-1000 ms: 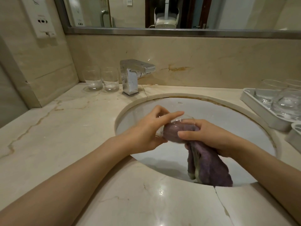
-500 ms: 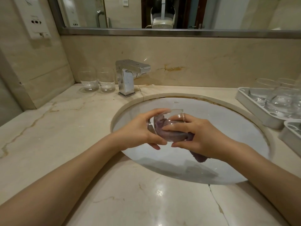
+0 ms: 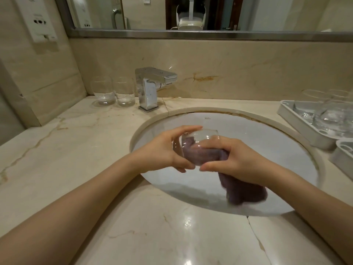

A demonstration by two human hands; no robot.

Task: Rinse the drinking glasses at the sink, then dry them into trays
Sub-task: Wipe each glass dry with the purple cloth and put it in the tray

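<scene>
Cloth (image 3: 246,190) hanging lower, both hands gripping glass (image 3: 198,148)

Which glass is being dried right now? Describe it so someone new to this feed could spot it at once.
Start at the white sink basin in the marble counter. Above its middle, the left hand grips a clear glass while the right hand holds a purple cloth. It is the only glass with cloth stuffed inside.

The marble tabletop (image 3: 80,150) holds an oval sink (image 3: 248,131). Two empty glasses (image 3: 114,92) stand at its far edge left of the faucet (image 3: 150,88). Two white trays (image 3: 305,127) sit at its right edge.
</scene>
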